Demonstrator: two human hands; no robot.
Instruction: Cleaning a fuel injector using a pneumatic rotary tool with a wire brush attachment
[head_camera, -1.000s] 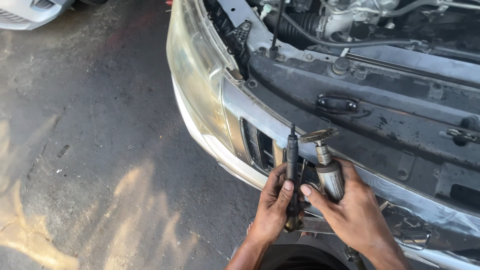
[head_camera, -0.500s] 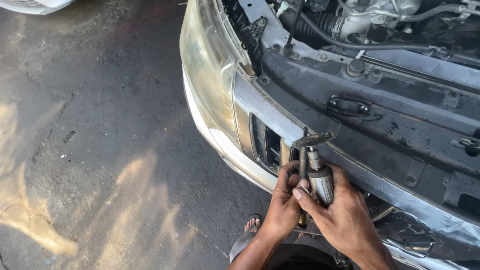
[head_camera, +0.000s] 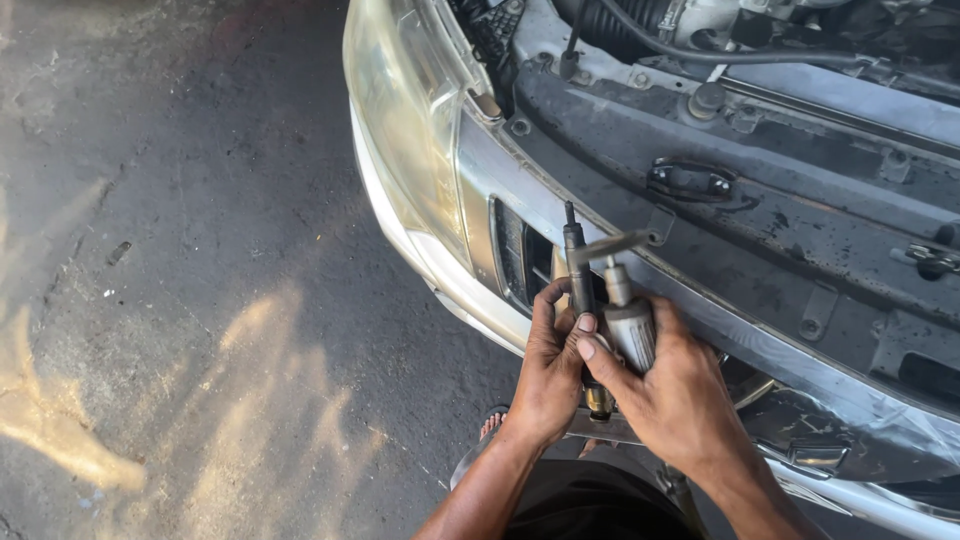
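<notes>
My left hand grips a slim dark rod-shaped part that points up, its lower brass-coloured end showing below my fingers. My right hand holds a grey cylindrical part with a thin metal arm bent across its top. The two parts sit side by side and touch, held just in front of the car's grille. My thumbs meet between them.
A silver car stands with its hood open. Its cloudy headlight is at upper left, the dirty black radiator support with a hood latch at right. Dark wet asphalt fills the left. My sandalled foot shows below.
The view has drifted, so the car sits further right and higher in the frame. My hands keep the same hold on both parts, now pressed closer together.
</notes>
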